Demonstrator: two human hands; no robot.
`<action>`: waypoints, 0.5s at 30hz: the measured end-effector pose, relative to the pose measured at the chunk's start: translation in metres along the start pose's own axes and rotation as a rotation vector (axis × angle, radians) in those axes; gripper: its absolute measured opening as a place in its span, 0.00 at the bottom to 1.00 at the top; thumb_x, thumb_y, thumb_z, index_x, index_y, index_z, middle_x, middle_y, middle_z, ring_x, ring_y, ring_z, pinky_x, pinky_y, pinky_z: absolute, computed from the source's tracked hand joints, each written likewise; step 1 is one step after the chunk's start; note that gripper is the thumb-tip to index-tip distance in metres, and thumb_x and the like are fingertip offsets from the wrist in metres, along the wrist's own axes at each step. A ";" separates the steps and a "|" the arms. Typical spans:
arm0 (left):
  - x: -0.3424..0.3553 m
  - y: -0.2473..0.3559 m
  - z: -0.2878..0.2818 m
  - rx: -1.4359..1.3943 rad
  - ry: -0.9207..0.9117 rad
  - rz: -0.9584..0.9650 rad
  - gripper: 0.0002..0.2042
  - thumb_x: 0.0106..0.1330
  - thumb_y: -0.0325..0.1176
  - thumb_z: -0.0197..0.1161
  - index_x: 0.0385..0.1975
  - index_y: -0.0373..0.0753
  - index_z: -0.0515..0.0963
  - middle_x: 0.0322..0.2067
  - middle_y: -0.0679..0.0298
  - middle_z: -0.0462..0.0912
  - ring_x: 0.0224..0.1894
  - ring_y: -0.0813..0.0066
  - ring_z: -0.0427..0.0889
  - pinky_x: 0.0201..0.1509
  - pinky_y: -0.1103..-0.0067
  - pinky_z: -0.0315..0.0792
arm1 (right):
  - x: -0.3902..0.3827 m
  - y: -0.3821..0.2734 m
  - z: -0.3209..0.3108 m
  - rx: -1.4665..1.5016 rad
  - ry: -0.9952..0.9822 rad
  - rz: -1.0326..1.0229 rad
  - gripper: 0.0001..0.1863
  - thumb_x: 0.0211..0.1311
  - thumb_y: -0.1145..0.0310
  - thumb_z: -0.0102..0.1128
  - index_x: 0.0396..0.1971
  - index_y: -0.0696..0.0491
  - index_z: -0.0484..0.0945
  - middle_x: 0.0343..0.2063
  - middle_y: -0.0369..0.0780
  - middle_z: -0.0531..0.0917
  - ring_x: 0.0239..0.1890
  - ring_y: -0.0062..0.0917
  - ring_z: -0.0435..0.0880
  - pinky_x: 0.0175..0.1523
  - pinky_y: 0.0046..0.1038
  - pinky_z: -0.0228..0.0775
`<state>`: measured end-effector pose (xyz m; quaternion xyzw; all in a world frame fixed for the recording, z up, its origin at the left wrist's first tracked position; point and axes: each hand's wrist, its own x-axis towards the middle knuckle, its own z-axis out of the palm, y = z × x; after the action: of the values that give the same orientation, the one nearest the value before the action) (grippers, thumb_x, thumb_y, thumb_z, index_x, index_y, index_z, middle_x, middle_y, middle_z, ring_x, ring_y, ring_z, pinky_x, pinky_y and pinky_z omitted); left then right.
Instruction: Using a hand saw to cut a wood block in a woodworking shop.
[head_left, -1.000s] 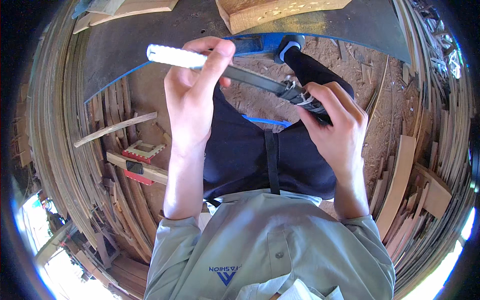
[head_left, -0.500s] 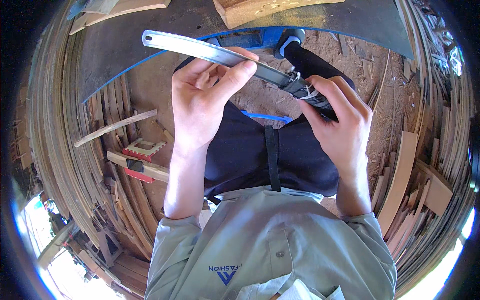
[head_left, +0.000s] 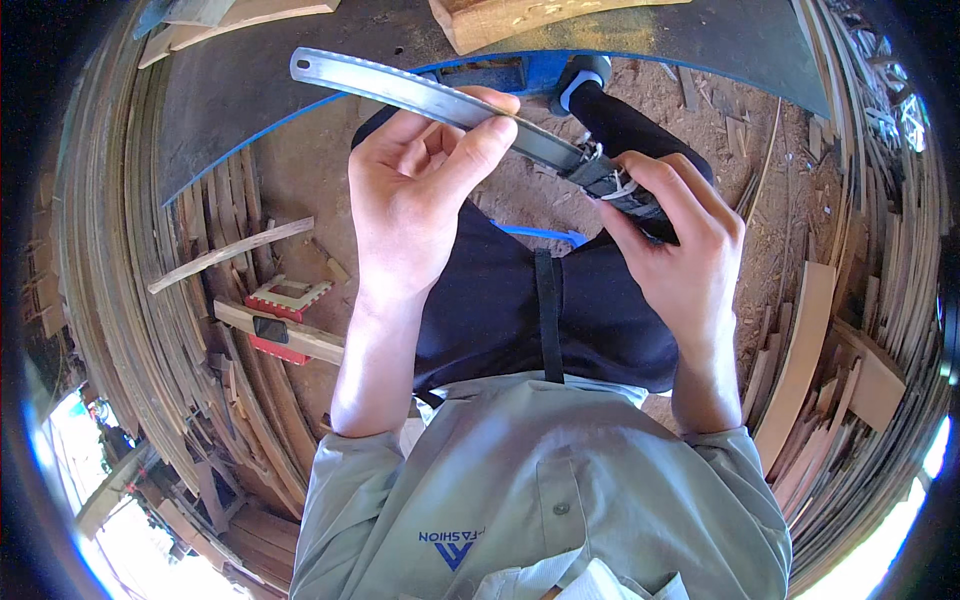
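A long, flat, silvery saw blade (head_left: 385,88) slants across in front of me, with a small hole at its upper left end and what look like fine teeth along its edge. My left hand (head_left: 420,170) pinches the blade near its middle between thumb and fingers. Dark material bound with pale strands wraps the lower right end as a handle (head_left: 597,178). Around this wrapped end my right hand (head_left: 680,225) is closed, hiding part of it. The blade is held in the air above my lap, apart from the table.
Ahead stands a dark table (head_left: 300,70) with a blue edge, bearing a thick curved wood piece (head_left: 530,20) and sawdust. Long wood strips (head_left: 130,260) are stacked at left, more boards (head_left: 797,360) at right. A phone-like dark object (head_left: 270,329) rests on a plank at left.
The free end of the blade has tipped slightly up and to the right. My left hand has shifted a little right with it; my right hand has hardly moved.
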<state>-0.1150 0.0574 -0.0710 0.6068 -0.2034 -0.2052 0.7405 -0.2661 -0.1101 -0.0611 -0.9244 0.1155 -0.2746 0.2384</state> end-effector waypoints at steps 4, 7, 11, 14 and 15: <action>0.000 0.001 0.001 -0.088 -0.040 -0.021 0.11 0.71 0.24 0.72 0.51 0.32 0.88 0.32 0.74 0.85 0.29 0.93 0.70 0.33 0.89 0.58 | -0.002 -0.001 0.000 0.020 -0.009 0.028 0.19 0.49 0.71 0.81 0.42 0.50 0.85 0.34 0.37 0.85 0.34 0.35 0.88 0.40 0.34 0.81; -0.001 0.003 0.002 -0.119 0.040 -0.016 0.13 0.71 0.24 0.72 0.53 0.32 0.86 0.39 0.67 0.89 0.32 0.91 0.73 0.34 0.87 0.62 | -0.001 -0.004 -0.003 0.024 -0.017 0.041 0.19 0.49 0.70 0.81 0.42 0.50 0.85 0.34 0.37 0.85 0.34 0.35 0.88 0.39 0.34 0.81; 0.001 0.004 -0.002 -0.051 -0.008 0.022 0.15 0.72 0.28 0.70 0.55 0.30 0.84 0.45 0.59 0.90 0.31 0.84 0.74 0.36 0.83 0.66 | -0.003 0.000 -0.003 0.051 -0.014 0.013 0.19 0.51 0.68 0.82 0.44 0.50 0.86 0.34 0.38 0.85 0.34 0.36 0.88 0.38 0.35 0.81; 0.004 0.000 -0.005 -0.174 -0.088 0.046 0.17 0.74 0.30 0.66 0.58 0.27 0.81 0.49 0.52 0.89 0.31 0.79 0.75 0.37 0.81 0.68 | -0.004 -0.001 -0.001 0.140 -0.053 0.073 0.20 0.53 0.66 0.81 0.47 0.50 0.87 0.34 0.38 0.86 0.34 0.37 0.89 0.39 0.34 0.81; 0.005 -0.003 -0.006 -0.244 -0.114 0.051 0.18 0.75 0.31 0.64 0.58 0.26 0.80 0.52 0.49 0.88 0.31 0.76 0.76 0.38 0.80 0.69 | -0.004 -0.003 -0.002 0.140 -0.052 0.072 0.20 0.53 0.66 0.81 0.47 0.50 0.87 0.34 0.38 0.86 0.34 0.37 0.89 0.39 0.34 0.81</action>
<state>-0.1076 0.0589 -0.0752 0.4940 -0.2341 -0.2436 0.8011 -0.2707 -0.1068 -0.0597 -0.9075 0.1231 -0.2490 0.3151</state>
